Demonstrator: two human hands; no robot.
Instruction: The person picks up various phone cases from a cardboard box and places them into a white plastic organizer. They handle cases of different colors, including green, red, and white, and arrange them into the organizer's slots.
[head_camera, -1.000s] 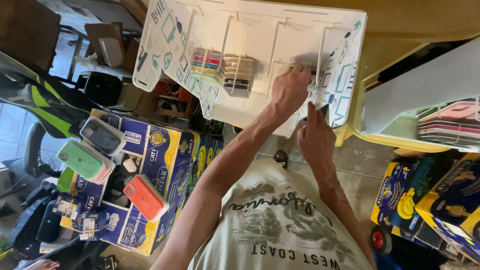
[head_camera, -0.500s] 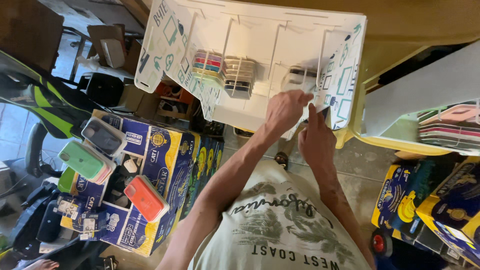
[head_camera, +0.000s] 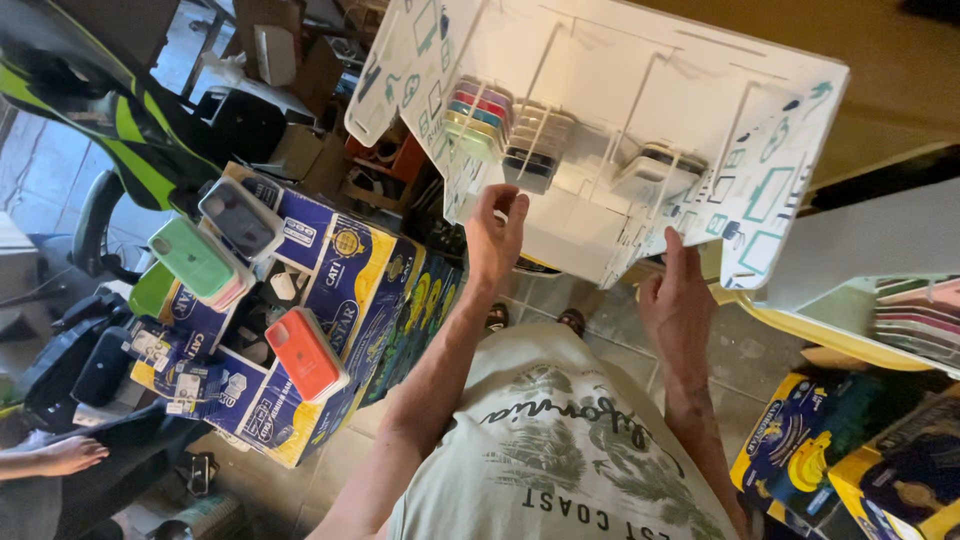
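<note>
Two hands on white display rack (head_camera: 600, 90): left hand (head_camera: 497, 238) at 10 o'clock of shirt, fingers curled, gripping rack's lower front edge; right hand (head_camera: 678, 300) at 2 o'clock, fingers spread flat against rack's underside. Stacked coloured phone cases (head_camera: 480, 118) slotted just above left hand. Blue-and-yellow boxes (head_camera: 340, 290) at 9 o'clock, carrying green case (head_camera: 192, 257) and orange case (head_camera: 305, 352).
</note>
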